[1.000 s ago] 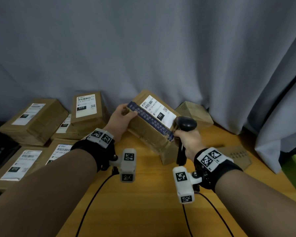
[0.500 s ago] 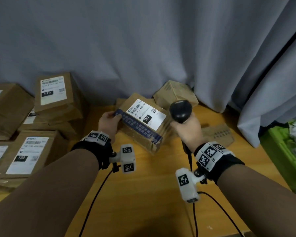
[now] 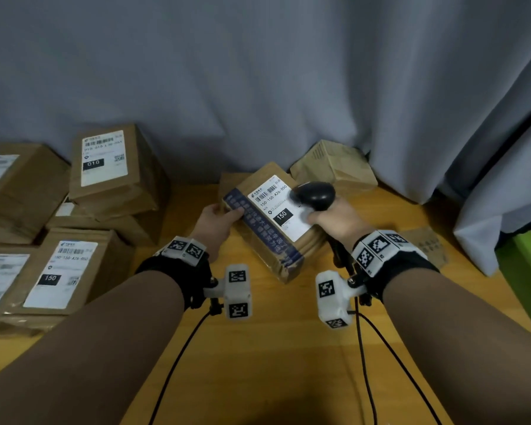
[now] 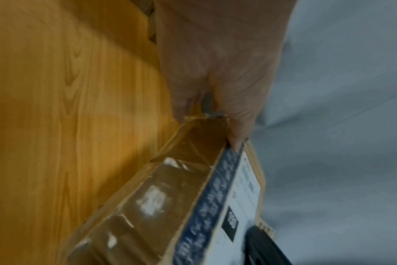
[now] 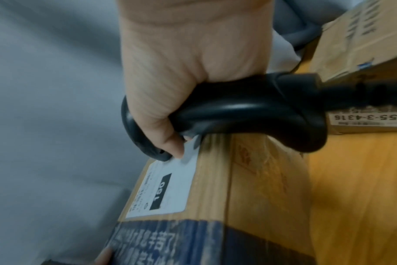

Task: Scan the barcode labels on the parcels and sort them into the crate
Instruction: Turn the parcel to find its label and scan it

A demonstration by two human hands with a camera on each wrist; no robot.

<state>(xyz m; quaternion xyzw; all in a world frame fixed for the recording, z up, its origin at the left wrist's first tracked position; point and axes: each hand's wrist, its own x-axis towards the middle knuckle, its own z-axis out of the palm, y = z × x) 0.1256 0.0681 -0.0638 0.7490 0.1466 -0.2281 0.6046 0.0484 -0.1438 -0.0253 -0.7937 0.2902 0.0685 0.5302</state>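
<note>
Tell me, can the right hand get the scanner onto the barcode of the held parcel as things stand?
Probably yes. The right hand grips the scanner, whose head sits just beside the barcode; the left hand holds the parcel label-up, and nothing covers the bars.

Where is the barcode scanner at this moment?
Centre-right of the head view: the right hand grips the barcode scanner, its head over the label's right edge on the parcel held by the left hand.

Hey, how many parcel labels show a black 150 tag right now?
2: one on the held parcel, one on the front-left parcel. The far-left labels are too blurred to read.
</note>
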